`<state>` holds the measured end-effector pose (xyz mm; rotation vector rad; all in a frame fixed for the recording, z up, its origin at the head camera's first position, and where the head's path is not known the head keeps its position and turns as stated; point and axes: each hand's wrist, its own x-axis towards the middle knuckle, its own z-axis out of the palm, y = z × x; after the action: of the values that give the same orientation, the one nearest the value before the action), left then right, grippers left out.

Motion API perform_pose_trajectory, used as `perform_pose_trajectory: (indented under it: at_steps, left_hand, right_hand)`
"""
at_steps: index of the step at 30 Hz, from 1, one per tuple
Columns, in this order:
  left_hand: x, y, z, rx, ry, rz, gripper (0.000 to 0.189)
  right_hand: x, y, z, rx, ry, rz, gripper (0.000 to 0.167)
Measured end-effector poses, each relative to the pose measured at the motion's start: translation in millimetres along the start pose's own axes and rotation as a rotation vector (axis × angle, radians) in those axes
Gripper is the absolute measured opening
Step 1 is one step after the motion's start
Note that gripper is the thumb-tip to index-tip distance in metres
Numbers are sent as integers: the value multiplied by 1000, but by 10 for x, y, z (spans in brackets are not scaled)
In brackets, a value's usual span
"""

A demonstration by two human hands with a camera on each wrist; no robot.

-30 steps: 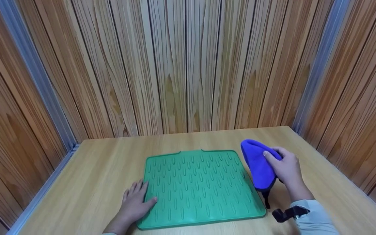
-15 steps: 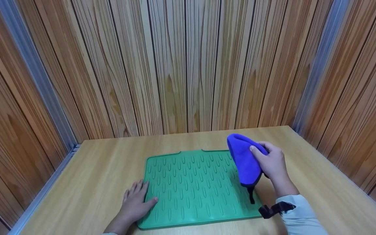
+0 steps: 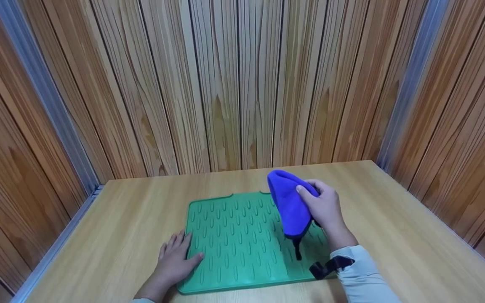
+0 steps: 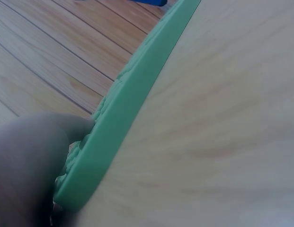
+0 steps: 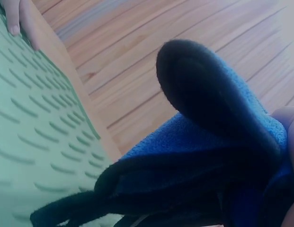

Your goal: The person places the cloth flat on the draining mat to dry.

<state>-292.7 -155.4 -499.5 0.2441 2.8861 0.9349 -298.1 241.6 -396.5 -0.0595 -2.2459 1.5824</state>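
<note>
My right hand pinches a folded blue cloth with a dark edge, thumb on its near face. The cloth hangs over the right part of a green rubbery mat covered in raised oval ridges, and a black loop dangles from its lower end. In the right wrist view the cloth's dark-edged folds fill the middle. With fingers spread, my left hand rests at the mat's left edge, thumb lying over the rim. The left wrist view shows that thumb against the mat's raised side.
A light wooden table carries the mat. Wood-plank walls with grey metal corner posts rise behind it and at both sides. A black strap with a bracket sits on my right sleeve.
My right hand has carried the blue cloth leftward, from beside the mat's right edge to over the mat. The left hand has stayed where it was.
</note>
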Motion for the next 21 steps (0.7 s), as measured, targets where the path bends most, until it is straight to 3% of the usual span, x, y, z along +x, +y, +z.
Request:
perform_pose_trajectory:
  at_steps: [14,21]
  left_hand:
    - [-36,-10,24,5,13,5,85]
    - [-22,22,9,-4,19,14,83]
  right_hand:
    - [-132,-2,524,43,-47,13,29]
    - [-180,75,740,-15,-27,-67,22]
